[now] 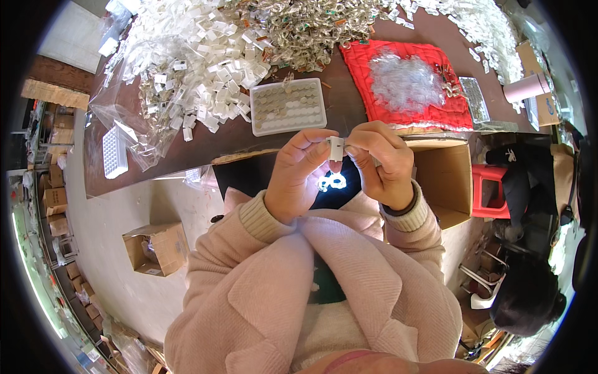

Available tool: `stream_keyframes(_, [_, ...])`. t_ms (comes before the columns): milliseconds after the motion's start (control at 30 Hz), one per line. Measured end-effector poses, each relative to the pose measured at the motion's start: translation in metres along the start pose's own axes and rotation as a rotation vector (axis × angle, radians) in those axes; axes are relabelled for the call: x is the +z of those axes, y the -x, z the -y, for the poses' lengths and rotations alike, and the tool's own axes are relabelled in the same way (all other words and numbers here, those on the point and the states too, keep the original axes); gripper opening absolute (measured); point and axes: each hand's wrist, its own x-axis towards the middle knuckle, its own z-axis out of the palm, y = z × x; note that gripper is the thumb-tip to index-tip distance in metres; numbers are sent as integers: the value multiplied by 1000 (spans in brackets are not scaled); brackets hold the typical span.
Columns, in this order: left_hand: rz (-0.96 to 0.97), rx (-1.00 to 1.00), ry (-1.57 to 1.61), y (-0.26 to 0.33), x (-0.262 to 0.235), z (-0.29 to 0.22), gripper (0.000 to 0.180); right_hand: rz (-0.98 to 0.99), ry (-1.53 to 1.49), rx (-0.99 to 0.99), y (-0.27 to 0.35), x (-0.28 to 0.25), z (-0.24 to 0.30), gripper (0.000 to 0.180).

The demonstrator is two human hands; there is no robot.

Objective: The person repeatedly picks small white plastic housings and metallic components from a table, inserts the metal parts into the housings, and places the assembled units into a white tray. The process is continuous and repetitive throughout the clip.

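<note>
A small white plastic case (336, 148) is pinched between both of my hands, just past the table's near edge. My left hand (298, 173) has its thumb and fingers closed on the case's left side. On its right side, the thumb and bent fingers of my right hand (383, 163) press against it. Below the case, brightly lit white loops (332, 181) glow against a dark surface; whether they join the case is hard to see. Nearest on the table stands a clear tray (288, 107) with rows of round, flat, silvery and white pieces.
White plastic cases (212, 68) and coiled light strings (305, 31) are heaped on the brown table (339, 100). A red quilted cloth (380, 112) carries clear pieces (408, 81). Cardboard boxes (441, 181) (163, 248) and a red stool (489, 190) stand lower.
</note>
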Motion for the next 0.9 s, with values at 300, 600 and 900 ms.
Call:
stream_keyframes(300, [-63, 17, 57, 6, 1, -1, 22, 25, 71, -9, -1, 8, 5, 20])
stream_keyframes(600, [-48, 67, -83, 13, -15, -6, 22, 36, 95, 67, -8, 17, 19, 16])
stream_keyframes(900, [-127, 110, 19, 30, -36, -17, 18, 97, 154, -61, -18, 50, 16, 17])
